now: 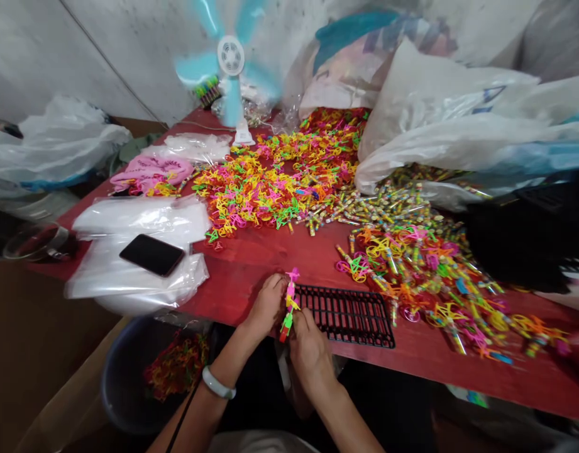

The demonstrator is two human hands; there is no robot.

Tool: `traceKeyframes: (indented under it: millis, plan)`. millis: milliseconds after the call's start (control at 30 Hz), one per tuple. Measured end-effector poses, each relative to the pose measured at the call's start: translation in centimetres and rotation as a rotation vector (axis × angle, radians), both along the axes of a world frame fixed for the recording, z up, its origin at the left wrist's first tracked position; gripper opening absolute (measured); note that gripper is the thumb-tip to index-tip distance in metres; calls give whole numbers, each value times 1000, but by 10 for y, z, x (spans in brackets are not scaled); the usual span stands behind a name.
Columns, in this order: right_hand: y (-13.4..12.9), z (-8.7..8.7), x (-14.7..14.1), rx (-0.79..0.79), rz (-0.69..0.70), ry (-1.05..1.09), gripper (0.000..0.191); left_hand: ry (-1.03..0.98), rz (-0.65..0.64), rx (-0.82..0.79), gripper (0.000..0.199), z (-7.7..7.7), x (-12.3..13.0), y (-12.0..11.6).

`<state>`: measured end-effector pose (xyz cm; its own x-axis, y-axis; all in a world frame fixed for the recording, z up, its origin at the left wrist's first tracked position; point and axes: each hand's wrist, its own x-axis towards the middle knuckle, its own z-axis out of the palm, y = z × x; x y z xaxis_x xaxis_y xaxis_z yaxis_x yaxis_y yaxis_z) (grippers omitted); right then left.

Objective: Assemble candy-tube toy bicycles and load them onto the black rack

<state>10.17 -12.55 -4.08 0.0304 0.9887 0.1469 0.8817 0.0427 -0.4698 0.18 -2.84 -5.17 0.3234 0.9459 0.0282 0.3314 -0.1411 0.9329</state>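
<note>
A short row of small plastic toy pieces (290, 303), pink, yellow, green and red, stands at the left end of a black slotted rack (350, 314) by the table's front edge. My left hand (269, 303) is closed against the left side of this row, its fingertips partly hidden. From the right, my right hand (310, 346) is closed with thumb and forefinger at the near end of the pieces. Whether the row sits in the rack or is held just above it, I cannot tell. The rack's slots to the right show no pieces.
Loose colourful plastic pieces (256, 189) heap across the red table (251, 251). Printed tubes (383, 204) and mixed parts (425, 270) lie to the right. A phone (151, 255) rests on clear bags (143, 217). A fan (231, 56) spins behind; a tub (114, 377) stands below.
</note>
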Motion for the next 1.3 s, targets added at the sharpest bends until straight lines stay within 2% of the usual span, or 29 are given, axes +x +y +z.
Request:
traceKeyframes:
  millis: [100, 233, 367, 467, 600, 800, 867, 933, 1000, 1067, 1133, 1200, 1233, 1300]
  plan:
    - [-1, -3, 2, 4, 11, 31, 40, -62, -29, 75, 22, 13, -10, -2]
    - [-1, -4, 4, 6, 15, 136, 34, -126, 15, 182, 36, 42, -18, -7]
    - [0, -6, 7, 32, 23, 231, 31, -116, -110, 195, 38, 62, -7, -5]
    - [0, -10, 10, 67, 18, 225, 36, -143, -138, 149, 31, 61, 4, -1]
    - [1, -10, 11, 71, 40, 197, 46, -177, -103, 130, 24, 53, 5, 1]
    - [3, -7, 3, -3, 1, 108, 34, -170, -79, 143, 23, 51, 3, -4]
    - [2, -6, 1, 3, -10, 155, 33, -185, -71, 147, 23, 50, 4, -6]
    - [2, -4, 7, 16, 27, 289, 31, -189, -70, 141, 23, 48, 6, -8]
    - [4, 1, 24, 24, 94, 446, 28, -178, -70, 133, 23, 47, 6, -8]
    - [12, 8, 50, 51, 80, 501, 24, -162, -72, 132, 22, 47, 6, -9]
    - [30, 18, 79, 96, -79, 377, 24, -146, -73, 138, 22, 49, 5, -9]
    - [56, 28, 104, 86, -297, 110, 26, -129, -73, 141, 22, 50, 5, -10]
    - [71, 32, 113, 34, -373, -26, 27, -119, -74, 140, 22, 51, 5, -11]
    - [101, 40, 120, -93, -424, -219, 26, -98, -77, 137, 22, 53, 4, -12]
